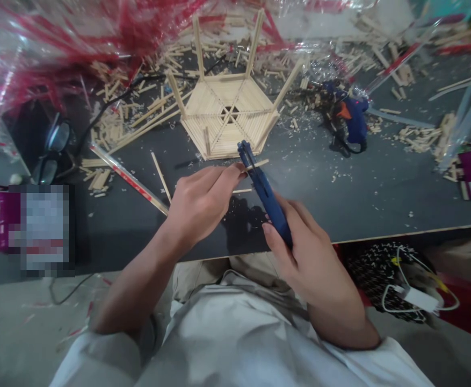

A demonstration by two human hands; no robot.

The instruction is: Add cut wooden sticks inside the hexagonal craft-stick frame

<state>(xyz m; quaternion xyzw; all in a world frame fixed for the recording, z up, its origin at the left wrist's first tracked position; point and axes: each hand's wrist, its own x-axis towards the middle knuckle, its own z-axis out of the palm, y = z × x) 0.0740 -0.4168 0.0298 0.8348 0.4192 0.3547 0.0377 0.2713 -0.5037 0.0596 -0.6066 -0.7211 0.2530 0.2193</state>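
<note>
My right hand grips blue-handled cutting pliers, their jaws closed around a thin wooden stick. My left hand pinches the other end of that stick between thumb and fingers. Just beyond the pliers' tip a hexagonal structure of wooden sticks lies on the dark table, with several upright posts rising from its corners.
A blue glue gun lies to the right of the structure. Loose sticks and offcuts litter the far table. Eyeglasses rest at the left, clear and red plastic wrap behind. A white charger with cable lies below the table edge.
</note>
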